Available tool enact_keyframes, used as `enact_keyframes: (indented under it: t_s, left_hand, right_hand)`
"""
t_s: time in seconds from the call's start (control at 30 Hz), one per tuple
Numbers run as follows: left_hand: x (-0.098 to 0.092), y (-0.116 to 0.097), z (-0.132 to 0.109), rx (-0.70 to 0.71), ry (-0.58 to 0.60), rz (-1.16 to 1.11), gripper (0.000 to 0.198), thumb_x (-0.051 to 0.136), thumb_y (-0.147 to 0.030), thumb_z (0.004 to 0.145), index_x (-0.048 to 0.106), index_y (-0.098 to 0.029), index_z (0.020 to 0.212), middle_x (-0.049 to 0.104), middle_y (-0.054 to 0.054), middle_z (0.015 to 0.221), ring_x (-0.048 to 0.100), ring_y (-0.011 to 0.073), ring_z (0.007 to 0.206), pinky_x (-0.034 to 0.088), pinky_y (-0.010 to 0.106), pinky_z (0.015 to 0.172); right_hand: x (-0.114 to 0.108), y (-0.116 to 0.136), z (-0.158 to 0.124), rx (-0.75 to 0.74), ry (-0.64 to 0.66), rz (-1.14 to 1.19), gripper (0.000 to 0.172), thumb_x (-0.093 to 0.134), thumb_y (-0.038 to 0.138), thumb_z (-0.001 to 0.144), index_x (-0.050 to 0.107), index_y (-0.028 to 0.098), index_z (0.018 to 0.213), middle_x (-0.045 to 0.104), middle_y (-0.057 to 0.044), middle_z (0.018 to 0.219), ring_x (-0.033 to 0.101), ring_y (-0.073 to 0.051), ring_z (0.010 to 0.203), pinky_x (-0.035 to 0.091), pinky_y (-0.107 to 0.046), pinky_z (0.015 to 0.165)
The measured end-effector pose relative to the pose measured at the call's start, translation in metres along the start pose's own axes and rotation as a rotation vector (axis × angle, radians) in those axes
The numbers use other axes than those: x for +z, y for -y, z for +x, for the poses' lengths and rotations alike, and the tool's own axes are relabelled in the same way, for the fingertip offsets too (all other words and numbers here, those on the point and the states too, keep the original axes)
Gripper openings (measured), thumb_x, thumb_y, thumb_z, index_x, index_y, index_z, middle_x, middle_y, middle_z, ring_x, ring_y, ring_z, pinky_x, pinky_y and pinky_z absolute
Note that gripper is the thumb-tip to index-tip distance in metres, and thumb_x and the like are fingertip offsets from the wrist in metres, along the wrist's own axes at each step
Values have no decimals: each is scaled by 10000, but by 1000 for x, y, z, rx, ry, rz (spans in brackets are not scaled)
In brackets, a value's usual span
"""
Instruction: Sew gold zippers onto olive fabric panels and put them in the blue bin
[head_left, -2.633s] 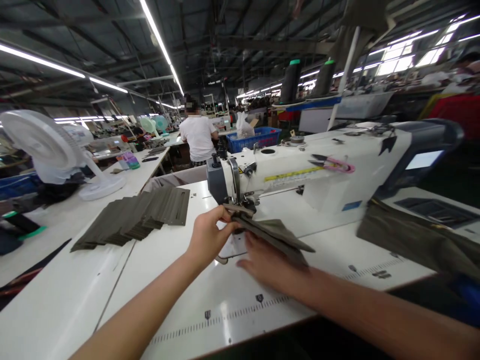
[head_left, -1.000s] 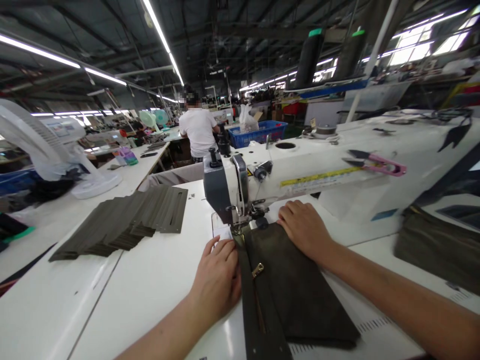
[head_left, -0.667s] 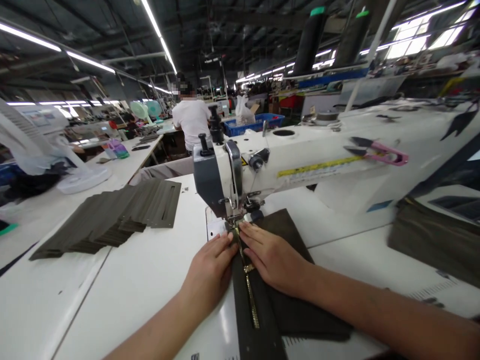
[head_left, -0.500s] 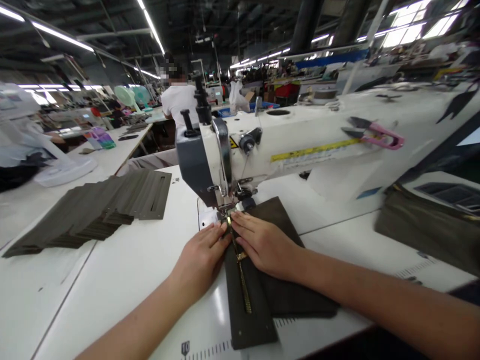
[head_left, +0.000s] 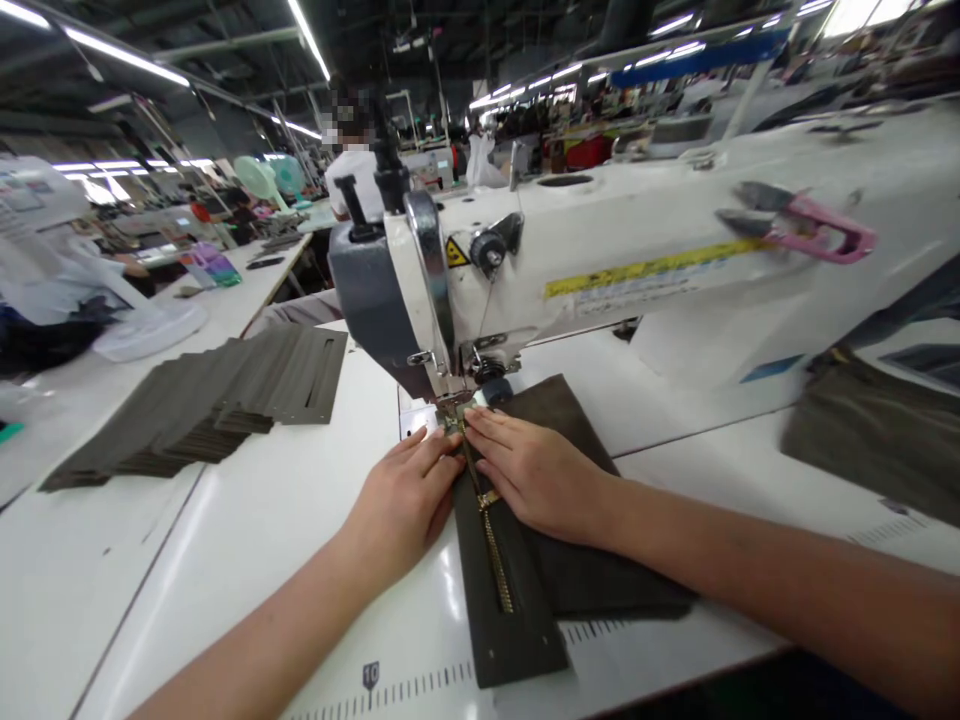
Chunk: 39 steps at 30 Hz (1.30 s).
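A dark olive fabric piece with a brass zipper lies on the white table under the presser foot of a white sewing machine. My left hand rests flat just left of the zipper, fingers stretched toward the foot. On the other side of the zipper my right hand presses flat on the fabric, its fingertips close to the needle. Both hands lie open on the piece and grip nothing.
A fanned stack of olive cut pieces lies at the left. More olive fabric is heaped at the right. Pink thread snips sit on the machine arm. A white fan stands far left. A person in a white shirt works beyond.
Both hands settled flat on either side of the zipper at the presser foot, after the folded piece was laid down. The camera has moved closer and lower.
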<state>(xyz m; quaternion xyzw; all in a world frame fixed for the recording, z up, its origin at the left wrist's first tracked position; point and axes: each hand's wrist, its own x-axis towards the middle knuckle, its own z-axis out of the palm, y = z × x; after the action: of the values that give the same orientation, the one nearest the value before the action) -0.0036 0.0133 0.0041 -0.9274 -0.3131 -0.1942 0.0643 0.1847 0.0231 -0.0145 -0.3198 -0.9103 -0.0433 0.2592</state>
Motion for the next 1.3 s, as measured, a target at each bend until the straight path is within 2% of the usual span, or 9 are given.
enact_keyframes:
  t_s: [0.13,0.3,0.43,0.57,0.67,0.83,0.97,1.1,1.3]
  left_hand:
    - [-1,2,2,-7,19,-13,231,398,-101,791,581,-135,928,632,120,1033,600,210,966,450,427,930]
    - [-2,3,4,-28,-6,-25,216,406,-97,780,579,-149,899,642,104,1018,613,206,939,476,407,881]
    - [-4,0,1,-13,-22,4,259,401,-100,792,576,-153,975,630,117,1074,596,221,990,484,417,860]
    - [-7,-6,-7,19,-45,29,263,408,-129,822,580,-154,1020,635,117,1071,601,219,986,480,420,871]
    - [-10,-12,-13,28,-39,10,262,407,-127,813,583,-144,1006,642,106,1058,611,211,966,470,429,895]
    - [-10,-19,-18,-1,-49,3,285,401,-88,784,586,-140,995,641,113,1058,609,198,974,454,422,927]
    - [-5,-23,-18,-42,-85,9,286,411,-72,764,583,-142,982,651,114,1030,624,209,939,505,412,857]
    - [0,-26,-17,-67,-102,41,259,428,-49,754,582,-132,944,659,114,997,634,218,903,521,412,833]
    - [2,-24,-13,-68,-128,48,212,435,-51,775,586,-115,908,661,115,966,635,220,881,529,396,824]
  right_hand:
    - [0,-1,2,-9,-14,-7,359,345,141,868,576,-22,1090,561,-208,1166,500,-257,1123,395,-383,984]
    - [3,-10,9,-21,-44,43,371,331,133,863,563,-55,1084,587,-220,1113,529,-262,1083,426,-378,951]
    - [-5,-13,10,1,-18,97,360,357,173,868,563,-16,1094,593,-204,1108,539,-250,1063,447,-377,918]
    - [-26,11,-11,11,-66,115,438,476,384,836,590,31,1069,559,-207,1156,506,-275,1092,409,-416,947]
    - [-33,38,-33,-60,-81,87,515,532,501,775,625,66,1034,605,-174,1101,537,-269,1037,405,-399,949]
    - [-16,60,-45,-53,-113,-81,348,476,246,795,633,54,1039,597,-164,1134,534,-259,1060,458,-362,895]
    - [-7,59,-40,-117,-212,-144,311,403,49,758,669,50,918,659,-160,997,597,-230,954,495,-335,852]
    - [-11,59,-38,-146,-192,-136,339,374,27,747,669,32,913,665,-170,969,613,-232,924,511,-321,834]
    - [-13,59,-37,-125,-239,-92,373,331,9,746,681,21,875,670,-174,947,628,-247,895,537,-325,788]
